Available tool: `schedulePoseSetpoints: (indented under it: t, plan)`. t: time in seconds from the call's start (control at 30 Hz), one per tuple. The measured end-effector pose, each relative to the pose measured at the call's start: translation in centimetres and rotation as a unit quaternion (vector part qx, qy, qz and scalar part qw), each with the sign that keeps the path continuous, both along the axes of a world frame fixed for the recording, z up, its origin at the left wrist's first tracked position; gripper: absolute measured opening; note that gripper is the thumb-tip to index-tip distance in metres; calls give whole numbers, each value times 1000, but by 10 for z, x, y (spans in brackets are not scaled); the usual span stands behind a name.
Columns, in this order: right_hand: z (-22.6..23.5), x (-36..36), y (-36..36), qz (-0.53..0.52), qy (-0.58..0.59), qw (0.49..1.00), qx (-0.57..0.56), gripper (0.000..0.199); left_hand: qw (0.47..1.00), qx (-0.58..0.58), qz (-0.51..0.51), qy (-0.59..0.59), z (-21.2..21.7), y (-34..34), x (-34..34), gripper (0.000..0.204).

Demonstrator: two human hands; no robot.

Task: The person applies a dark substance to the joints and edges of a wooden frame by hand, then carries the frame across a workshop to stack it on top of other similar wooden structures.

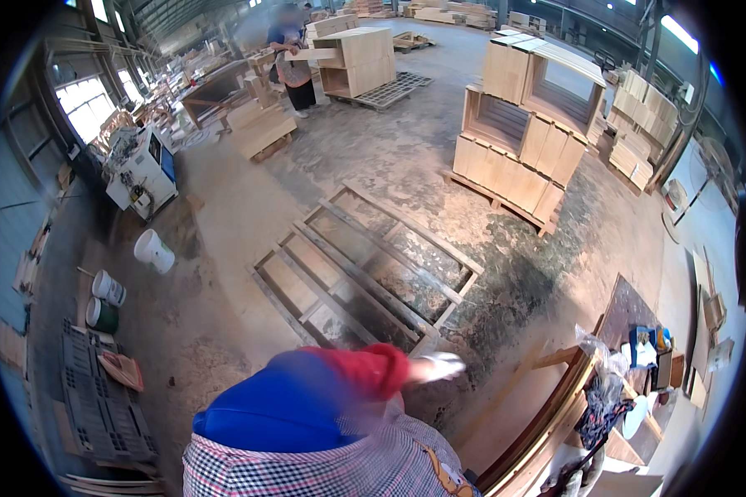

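My left arm, in a blue oversleeve with a red cuff, reaches across my front toward the right. At its end my left hand (438,367) looks white, as if gloved, and is blurred. Its fingers do not show clearly, so I cannot tell whether it holds anything. Beyond the hand, a slatted wooden pallet (369,286) lies flat on the floor, with the hand over its near right corner in the picture. A checked apron (307,472) covers my front. My right hand does not show.
Right of me stands a wooden-edged bench (547,431) with plastic wrap and patterned cloth. Stacked wooden boxes (514,170) rest on a pallet ahead. Buckets (155,251) and a dark plastic pallet (99,398) lie left. A person (294,62) stands far off beside a wooden cabinet (365,62).
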State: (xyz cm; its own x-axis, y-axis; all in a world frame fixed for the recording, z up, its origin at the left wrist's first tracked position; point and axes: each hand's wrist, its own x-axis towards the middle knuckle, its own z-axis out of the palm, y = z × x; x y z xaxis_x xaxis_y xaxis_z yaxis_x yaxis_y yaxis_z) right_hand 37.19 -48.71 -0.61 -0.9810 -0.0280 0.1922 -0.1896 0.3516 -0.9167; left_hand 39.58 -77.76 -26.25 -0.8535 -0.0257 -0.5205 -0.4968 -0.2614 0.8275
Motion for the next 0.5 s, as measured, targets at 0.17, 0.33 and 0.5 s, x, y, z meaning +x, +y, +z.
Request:
schedulePoseSetpoints:
  t: [0.17, 0.33, 0.5]
  plan:
    - [-27, -5, -61, 10, -37, 999, -29, 51, 952, -13, 255, -165, -68, -125, 95, 30]
    - [-60, 1, -117, 18, -88, 995, -50, 50, 923, 11, 322, -211, -91, -167, 95, 25]
    - [-73, -1, -150, 34, -109, 992, -62, 48, 973, -22, 198, -115, -68, -144, 46, 23]
